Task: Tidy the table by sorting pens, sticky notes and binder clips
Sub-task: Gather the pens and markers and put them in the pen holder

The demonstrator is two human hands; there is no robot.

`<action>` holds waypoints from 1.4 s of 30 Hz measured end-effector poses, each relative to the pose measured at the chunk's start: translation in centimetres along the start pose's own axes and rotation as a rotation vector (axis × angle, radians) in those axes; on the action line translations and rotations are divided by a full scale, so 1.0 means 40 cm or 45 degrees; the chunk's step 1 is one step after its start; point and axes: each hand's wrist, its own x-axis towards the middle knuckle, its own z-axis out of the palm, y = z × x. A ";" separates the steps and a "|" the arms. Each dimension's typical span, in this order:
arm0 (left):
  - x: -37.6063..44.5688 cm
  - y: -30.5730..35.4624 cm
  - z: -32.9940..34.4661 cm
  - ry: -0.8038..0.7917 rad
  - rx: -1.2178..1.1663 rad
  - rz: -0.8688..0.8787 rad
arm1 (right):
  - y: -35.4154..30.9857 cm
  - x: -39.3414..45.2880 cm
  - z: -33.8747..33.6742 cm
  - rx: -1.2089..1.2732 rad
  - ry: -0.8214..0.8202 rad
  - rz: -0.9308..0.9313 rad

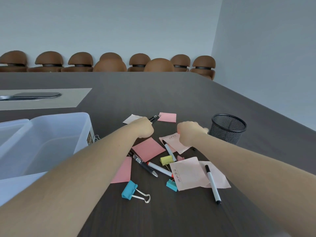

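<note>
My left hand (143, 127) is closed around black pens (153, 119) whose tips stick out toward a pink sticky note (167, 117). My right hand (189, 132) is a fist over a pale pink note (172, 141), left of the black mesh pen cup (228, 128); what it holds is hidden. Between my arms lie pink sticky notes (147, 148), white markers (160, 169), a black pen (142, 164), a blue binder clip (130, 190), a yellow clip (166, 159) and a second blue clip (171, 185).
A clear plastic divided bin (82, 127) stands at the left by my left forearm. A beige mat with a dark flat device (36, 95) lies farther back on the dark table. Brown chairs (109, 65) line the far edge.
</note>
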 end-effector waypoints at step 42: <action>-0.198 -0.086 -0.082 -0.110 0.387 0.274 | -0.089 -0.114 -0.020 0.390 -0.054 0.073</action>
